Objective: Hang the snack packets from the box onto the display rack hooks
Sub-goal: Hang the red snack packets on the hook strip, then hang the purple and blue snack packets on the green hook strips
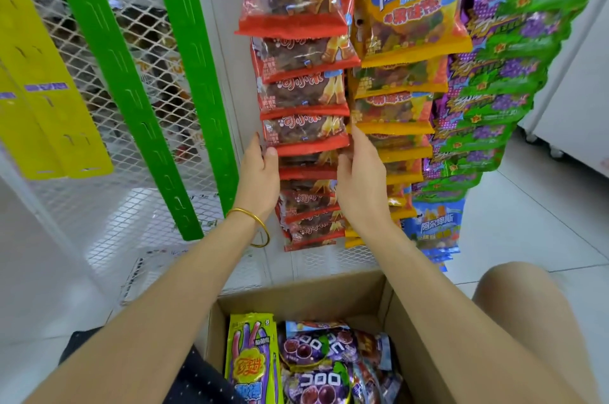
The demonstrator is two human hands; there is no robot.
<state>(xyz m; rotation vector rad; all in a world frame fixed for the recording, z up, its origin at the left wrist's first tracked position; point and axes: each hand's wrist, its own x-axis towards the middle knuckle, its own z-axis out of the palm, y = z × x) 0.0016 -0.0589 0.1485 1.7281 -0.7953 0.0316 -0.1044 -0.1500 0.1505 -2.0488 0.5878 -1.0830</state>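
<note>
- Your left hand point(260, 169) and right hand point(362, 173) are both raised in front of you, either side of a hanging column of red packets point(296, 51).
- Between them is one red snack packet point(306, 131), about halfway down that column and overlapping the packets above and below it.
- Your left hand pinches the packet's lower left corner, thumb on the front of the red bottom seal and fingers tucked behind the edge.
- Your right hand grips the packet's right edge, thumb towards the front and fingers reaching up behind the side.
- Whether the packet's top is on a hook cannot be seen; the packet above covers it.
- A gold bangle point(253, 222) hangs loose on your left wrist.
- Just right of the red column hang orange packets point(395, 100), then green and purple grape packets point(487, 90), with blue packets point(435, 225) lower down.
- All of these hang against a white mesh display rack point(138, 24).
- To the left on the rack hang two bare green hanging strips point(112, 74) and yellow hanging strips point(49, 90).
- Below your forearms, on the tiled floor point(527, 206), sits an open cardboard box point(296, 291).
- In the box lie a yellow-green lollipop-brand packet point(252, 364) and purple grape gummy packets point(316, 351), touching one another.
- Your bare knee point(527, 304) shows just right of the box.
</note>
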